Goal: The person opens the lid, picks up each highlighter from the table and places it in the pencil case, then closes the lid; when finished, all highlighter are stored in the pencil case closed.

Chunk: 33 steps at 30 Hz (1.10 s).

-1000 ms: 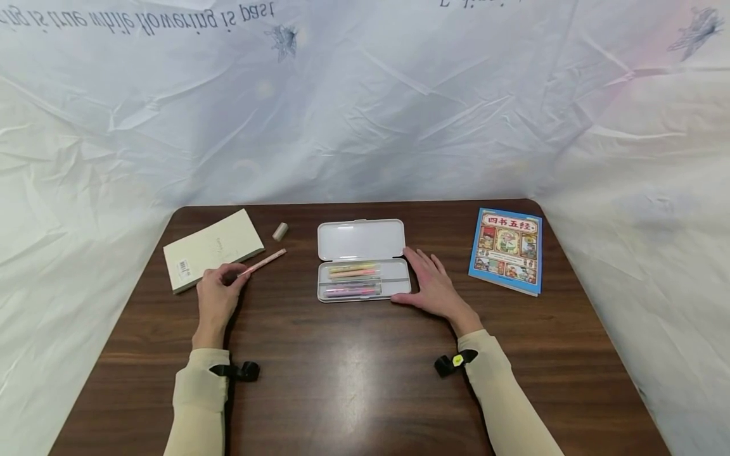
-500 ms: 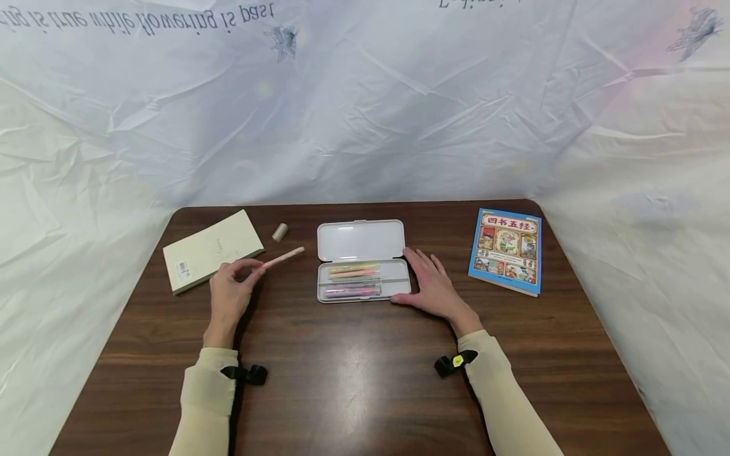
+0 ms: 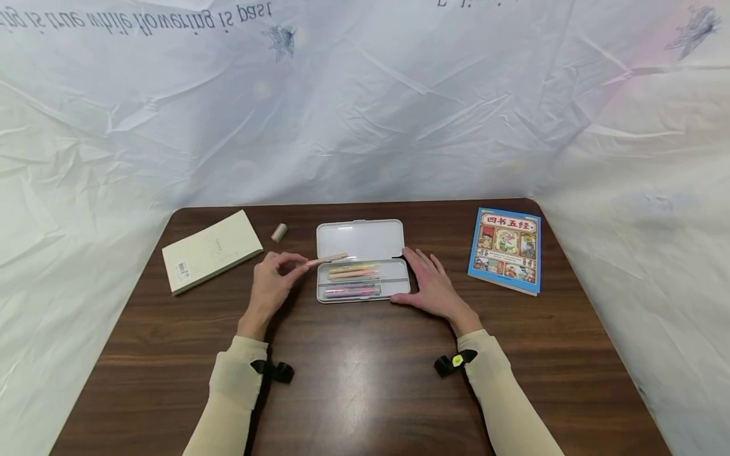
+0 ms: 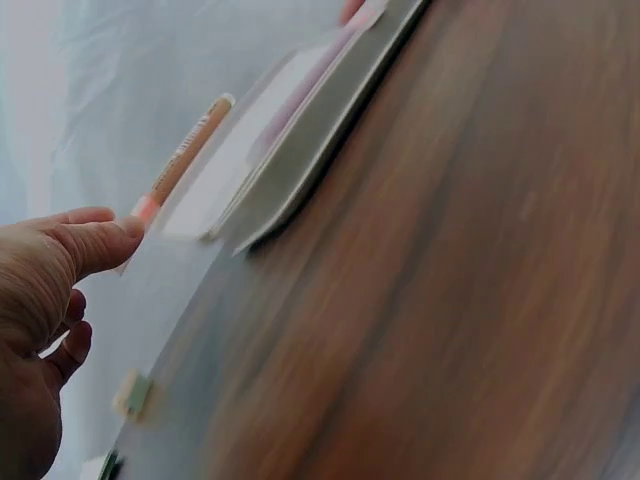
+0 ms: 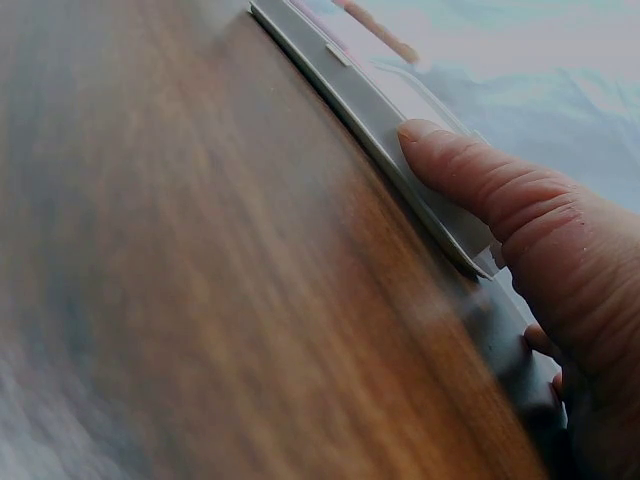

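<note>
A slim pale-pink pen (image 3: 332,259) is pinched by one end between the thumb and fingertips of my left hand (image 3: 272,284). Its far end reaches over the back left of an open white pencil case (image 3: 397,288); in the left wrist view the pen (image 4: 190,147) has an orange-brown barrel and a pinkish end. Several coloured pens (image 3: 352,273) lie in the case's left part, under or in clear plastic. My right hand (image 3: 436,290) grips the case's right end, thumb at the front edge, fingers near the hinge. In the right wrist view, the thumb (image 5: 460,165) rests on the front wall.
A cream box or thick book (image 3: 212,252) lies at the back left, with a small beige block (image 3: 279,232) beside it. A blue-edged picture book (image 3: 505,251) lies at the right. White printed sheeting (image 3: 365,126) hangs behind the brown wooden table (image 3: 353,373).
My left hand has carried the pen rightward from beside the cream box to above the pencil case's left edge. The right hand and the case have stayed in place.
</note>
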Motion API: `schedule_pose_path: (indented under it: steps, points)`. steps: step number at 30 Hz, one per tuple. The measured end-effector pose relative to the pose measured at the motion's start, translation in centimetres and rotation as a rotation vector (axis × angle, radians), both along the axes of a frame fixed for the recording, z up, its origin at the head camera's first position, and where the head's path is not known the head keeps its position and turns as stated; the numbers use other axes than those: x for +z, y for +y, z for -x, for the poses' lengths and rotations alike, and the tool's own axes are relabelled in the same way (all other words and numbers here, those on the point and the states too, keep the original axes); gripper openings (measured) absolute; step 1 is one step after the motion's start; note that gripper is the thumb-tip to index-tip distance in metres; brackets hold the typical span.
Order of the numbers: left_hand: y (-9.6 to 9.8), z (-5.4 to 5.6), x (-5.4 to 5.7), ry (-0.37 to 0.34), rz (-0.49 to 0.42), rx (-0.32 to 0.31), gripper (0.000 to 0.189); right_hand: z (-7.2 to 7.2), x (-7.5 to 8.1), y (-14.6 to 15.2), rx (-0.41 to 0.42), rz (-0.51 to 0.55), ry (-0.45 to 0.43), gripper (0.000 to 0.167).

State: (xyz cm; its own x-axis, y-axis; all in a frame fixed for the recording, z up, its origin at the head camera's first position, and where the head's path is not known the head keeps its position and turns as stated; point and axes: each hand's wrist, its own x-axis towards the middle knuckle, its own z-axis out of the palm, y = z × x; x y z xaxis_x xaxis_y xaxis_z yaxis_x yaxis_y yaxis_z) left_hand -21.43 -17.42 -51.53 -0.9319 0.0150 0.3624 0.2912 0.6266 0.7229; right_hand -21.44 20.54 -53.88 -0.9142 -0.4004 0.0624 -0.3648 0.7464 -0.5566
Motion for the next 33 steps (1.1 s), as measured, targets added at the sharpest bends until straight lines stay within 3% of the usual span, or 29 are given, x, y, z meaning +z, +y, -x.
schedule_pose_path:
  steps: [6,12,26,33]
  points:
    - [2.6,0.0,-0.4,-0.043,0.018,-0.106,0.013,0.0,-0.1,0.0,0.002,0.008,-0.001,0.116]
    - [3.9,0.2,-0.6,-0.08,0.019,-0.15,0.014,0.1,0.0,-0.1,0.002,0.001,0.002,0.116]
    - [5.1,0.4,-0.6,-0.174,0.031,-0.17,0.014,0.2,0.0,-0.1,-0.005,-0.004,-0.005,0.115]
    - [4.9,0.7,-1.0,-0.14,0.007,-0.17,0.015,0.1,0.0,0.0,-0.003,0.002,-0.006,0.115]
